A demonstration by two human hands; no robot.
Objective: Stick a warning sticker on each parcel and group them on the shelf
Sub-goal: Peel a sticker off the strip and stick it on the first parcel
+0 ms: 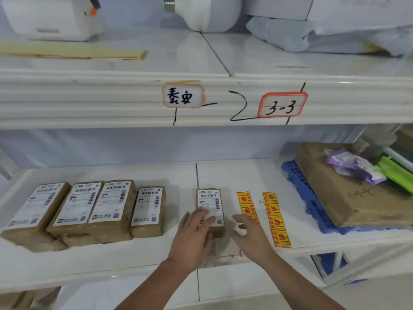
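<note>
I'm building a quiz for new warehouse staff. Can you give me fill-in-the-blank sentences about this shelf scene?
The grouped parcels at left number ___.
The hand lying flat on the lone parcel is the person's ___.
The yellow sticker strips number ___.
The red-bordered tag reads ___.
Missing: four; left; two; 3-3.

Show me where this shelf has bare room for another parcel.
Bare: the gap between the four-parcel row and the lone parcel; the back of the shelf behind the stickers. Crowded: left end, and the pallet at right.

Single head-worn view, facing forward and down, close to shelf [223, 173]
</note>
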